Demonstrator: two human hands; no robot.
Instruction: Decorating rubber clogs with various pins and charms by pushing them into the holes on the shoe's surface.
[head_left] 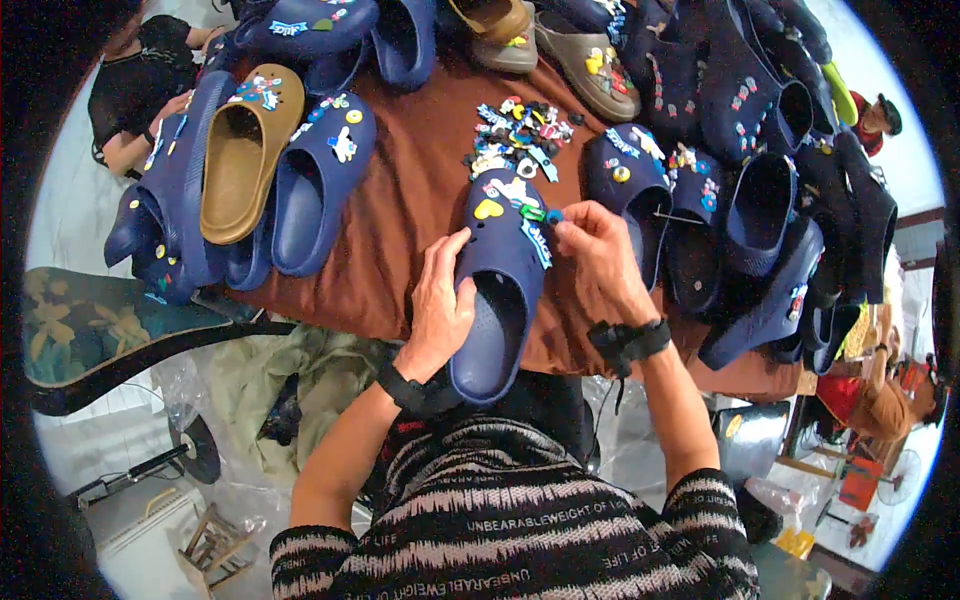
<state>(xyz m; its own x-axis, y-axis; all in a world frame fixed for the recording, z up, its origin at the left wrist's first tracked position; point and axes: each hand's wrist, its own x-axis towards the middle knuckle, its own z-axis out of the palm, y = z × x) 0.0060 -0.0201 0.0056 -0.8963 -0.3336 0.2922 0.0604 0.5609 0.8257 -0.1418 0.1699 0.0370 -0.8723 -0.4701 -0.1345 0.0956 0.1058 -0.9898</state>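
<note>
A navy blue clog (488,345) lies in front of me with its toe pointing away. Several charms sit on its upper, among them a yellow heart (488,209), a green piece (532,212) and a blue-and-white ribbon shape (537,243). My left hand (441,297) is closed on the clog's left side, its thumb near the opening. To the right of the upper, my right hand (598,240) pinches a small blue charm (555,216) between thumb and fingertips. Just beyond the toe lies a pile of loose, many-coloured charms (515,140).
Brown cloth (425,130) covers the table. Clogs crowd both sides, including a tan clog (222,215) and blue clog (310,215) at left, and a decorated blue clog (628,180) at right. A chair with a patterned seat (100,325) stands at left. Other people are at both sides.
</note>
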